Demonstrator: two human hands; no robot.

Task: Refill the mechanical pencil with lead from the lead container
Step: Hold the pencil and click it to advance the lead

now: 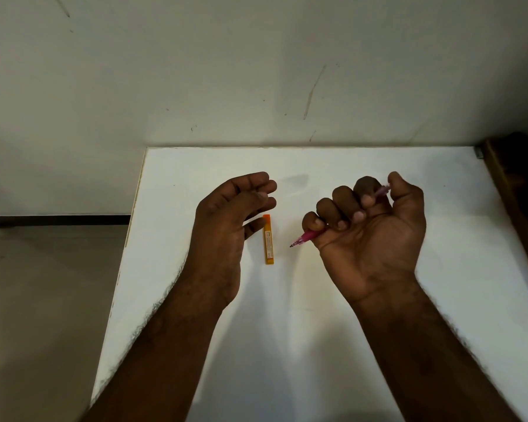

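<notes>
While both forearms reach in from the bottom of the view over a white table [333,330], the count of things is short: one mechanical pencil [308,236], one lead container [268,240], two hands.

The right hand [375,236] is turned palm up and closed into a fist round the pink pencil. All four fingers [342,197] curl over the barrel and their nails face the camera, with the thumb folded over at the far side. The pencil runs diagonally through the fist: its dark writing tip pokes out below the little finger, pointing down and toward the left hand, and its far end shows between the index finger and the thumb. The tip appears to hang just above the tabletop; whether it touches cannot be told.

The left hand [226,226] holds nothing. It stands on edge, with its back toward the left and the palm facing the right hand. Its fingers are loosely bent and slightly spread, and the thumb lies just beside them.

The orange lead container lies flat on the table between the two hands, just beside the left hand's lower fingertips, its long side running away from the person. Its brighter orange cap end points away. A finger overlaps its upper edge in view; contact cannot be confirmed.
</notes>
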